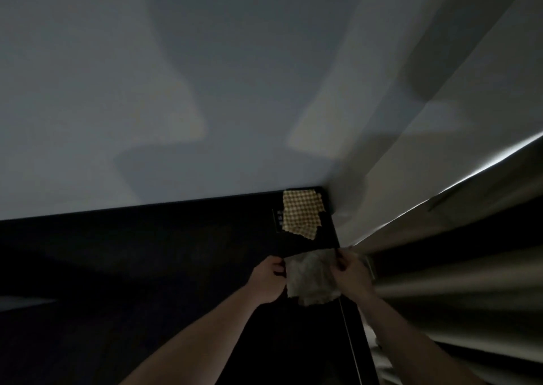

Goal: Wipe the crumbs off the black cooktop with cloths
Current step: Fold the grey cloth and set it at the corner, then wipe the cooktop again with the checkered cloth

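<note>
The scene is dim. A pale, crumpled cloth (311, 279) hangs stretched between my two hands above the black cooktop (182, 255). My left hand (269, 280) grips the cloth's left edge with curled fingers. My right hand (351, 273) pinches its right edge. A second cloth (302, 214), yellow with a checked pattern, lies flat on the cooktop's far right corner, just beyond my hands. No crumbs can be made out on the dark surface.
A plain grey wall (176, 90) rises behind the cooktop. To the right a pale side wall (440, 120) meets it at the corner, with a lit edge and pale panels (470, 281) running along the right side.
</note>
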Motion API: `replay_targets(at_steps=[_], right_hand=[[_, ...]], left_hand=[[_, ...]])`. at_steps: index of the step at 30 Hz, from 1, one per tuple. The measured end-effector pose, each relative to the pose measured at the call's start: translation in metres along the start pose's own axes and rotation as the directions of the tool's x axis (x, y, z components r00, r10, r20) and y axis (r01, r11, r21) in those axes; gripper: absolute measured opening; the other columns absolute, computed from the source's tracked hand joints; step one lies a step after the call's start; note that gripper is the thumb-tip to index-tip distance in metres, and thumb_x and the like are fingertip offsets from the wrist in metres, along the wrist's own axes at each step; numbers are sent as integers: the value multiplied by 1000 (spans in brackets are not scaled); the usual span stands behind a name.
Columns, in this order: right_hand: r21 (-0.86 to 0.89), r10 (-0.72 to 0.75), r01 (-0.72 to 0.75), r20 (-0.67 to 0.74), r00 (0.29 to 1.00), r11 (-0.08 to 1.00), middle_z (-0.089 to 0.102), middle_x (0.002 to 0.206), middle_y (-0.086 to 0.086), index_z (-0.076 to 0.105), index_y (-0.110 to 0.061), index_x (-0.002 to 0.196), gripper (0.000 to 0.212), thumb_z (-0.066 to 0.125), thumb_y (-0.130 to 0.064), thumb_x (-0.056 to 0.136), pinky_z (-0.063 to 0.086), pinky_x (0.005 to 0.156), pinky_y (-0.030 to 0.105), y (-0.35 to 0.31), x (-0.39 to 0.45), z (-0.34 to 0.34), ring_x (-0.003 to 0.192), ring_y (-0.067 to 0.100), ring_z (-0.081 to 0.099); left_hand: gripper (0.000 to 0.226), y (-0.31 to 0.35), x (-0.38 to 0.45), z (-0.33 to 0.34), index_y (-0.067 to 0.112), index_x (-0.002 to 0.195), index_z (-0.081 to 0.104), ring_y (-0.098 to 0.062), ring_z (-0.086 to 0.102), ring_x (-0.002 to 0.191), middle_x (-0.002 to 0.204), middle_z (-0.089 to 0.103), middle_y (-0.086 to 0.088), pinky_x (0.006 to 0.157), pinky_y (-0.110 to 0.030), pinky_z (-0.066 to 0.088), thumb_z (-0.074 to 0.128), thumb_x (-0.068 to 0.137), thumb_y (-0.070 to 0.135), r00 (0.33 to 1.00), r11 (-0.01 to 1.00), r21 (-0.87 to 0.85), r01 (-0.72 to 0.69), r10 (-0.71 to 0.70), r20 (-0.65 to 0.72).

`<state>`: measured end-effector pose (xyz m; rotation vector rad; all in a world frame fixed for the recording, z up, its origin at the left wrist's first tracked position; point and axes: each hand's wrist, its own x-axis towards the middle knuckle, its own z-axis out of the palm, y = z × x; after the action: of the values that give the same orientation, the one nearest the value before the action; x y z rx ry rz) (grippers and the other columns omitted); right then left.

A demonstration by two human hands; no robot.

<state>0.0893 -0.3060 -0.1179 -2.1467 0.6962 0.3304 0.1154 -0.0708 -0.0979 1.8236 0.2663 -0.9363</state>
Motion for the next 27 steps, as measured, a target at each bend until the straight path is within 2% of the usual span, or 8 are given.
replay_targets(at_steps=[2,6,13,17,20,22,25,27], right_hand=[[-105,0,3,27,1000,994,72,134,16,66,-9,140,46,70,-19,95,52,109,40,-1,17,-3,125,32,68],[-160,-111,131,133,985,978,32,171,8,34,-18,164,71,66,-27,101,28,127,40,-35,51,3,157,29,32],[-394,-222,270,164,961,878,5,176,21,18,-14,167,106,77,-55,88,19,131,55,-78,135,66,162,42,9],[-534,-233,298,188,954,791,3,176,20,17,-19,168,93,64,-54,97,14,127,62,-75,123,107,162,42,6],[-545,-450,491,219,866,680,29,170,25,45,-12,158,67,66,-24,95,28,123,65,-63,94,134,155,49,29],[-483,-528,590,273,804,647,44,163,22,58,-11,148,59,64,-4,90,34,123,62,-59,72,151,149,48,41],[-307,-500,587,320,805,749,48,162,14,62,-12,145,56,55,6,92,29,129,51,-70,25,172,151,39,44],[-212,-413,499,346,842,840,45,165,5,55,-15,152,51,48,-3,103,30,129,41,-86,-11,181,153,28,41]], left_hand=[[55,-5,4,-9,18,145,50,-13,62,111,127,60,4,89,-21,55,60,91,11,999,996,86,4,-1,-40],[49,-17,-9,-48,28,141,53,-8,64,108,131,60,6,84,-19,56,56,94,13,991,984,177,-11,35,-130],[33,-66,-66,-117,36,111,66,-3,69,100,110,70,10,73,-14,56,64,93,9,929,989,128,80,-28,-368],[34,-99,-103,-134,36,98,68,10,71,81,95,77,16,67,-5,52,66,88,3,877,980,117,159,-86,-473],[39,-119,-123,-137,40,92,67,11,71,84,94,71,40,72,-2,50,68,86,1,863,977,100,186,-114,-493],[36,-129,-135,-137,36,95,71,10,72,83,96,75,29,73,-4,51,68,85,2,863,976,93,198,-129,-488],[27,-142,-152,-142,30,100,74,3,73,83,96,78,20,74,-12,54,68,86,7,871,980,90,178,-114,-478],[27,-151,-167,-154,33,98,73,-2,74,83,95,75,27,75,-19,57,68,86,9,877,983,89,161,-102,-470]])
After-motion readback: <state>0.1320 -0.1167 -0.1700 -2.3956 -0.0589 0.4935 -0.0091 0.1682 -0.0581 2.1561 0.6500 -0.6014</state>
